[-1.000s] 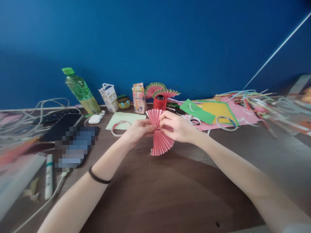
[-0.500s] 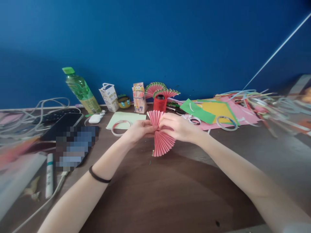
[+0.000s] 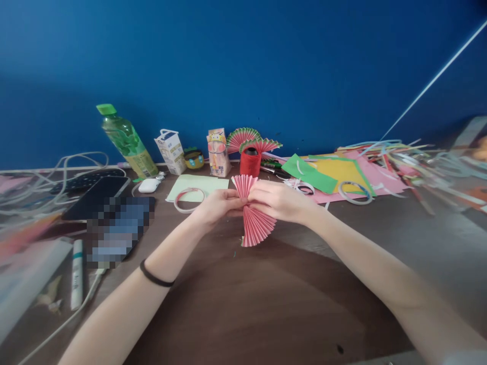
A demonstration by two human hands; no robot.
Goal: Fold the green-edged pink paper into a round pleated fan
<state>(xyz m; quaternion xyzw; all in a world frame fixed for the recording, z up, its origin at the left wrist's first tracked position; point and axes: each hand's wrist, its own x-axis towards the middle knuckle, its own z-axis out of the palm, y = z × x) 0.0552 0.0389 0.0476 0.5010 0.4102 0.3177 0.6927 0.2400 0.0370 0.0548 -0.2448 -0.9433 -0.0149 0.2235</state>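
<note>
A pleated pink paper fan [image 3: 258, 226] is held above the dark table, spreading out above and below a pinched middle. My left hand [image 3: 223, 207] grips that narrow middle from the left, thumb and fingers pressed together. From the right, my right hand [image 3: 274, 200] closes on the same spot, its fingers covering part of the folds. Behind the hands stands a red roll [image 3: 250, 163] with a dark top. Two finished-looking pleated fans [image 3: 243, 139] with green edges rest by it.
Coloured paper sheets [image 3: 346, 175] and a tape ring [image 3: 355, 193] lie at right, near loose paper strips [image 3: 388, 149]. A green-capped bottle [image 3: 127, 142], a carton [image 3: 171, 152], a phone [image 3: 131, 223] and a marker [image 3: 76, 276] are at left. A blue wall [image 3: 243, 66] rises behind.
The pink fan has shifted very slightly right and down, its lower half tilting a little. Both hands keep their hold on its middle.
</note>
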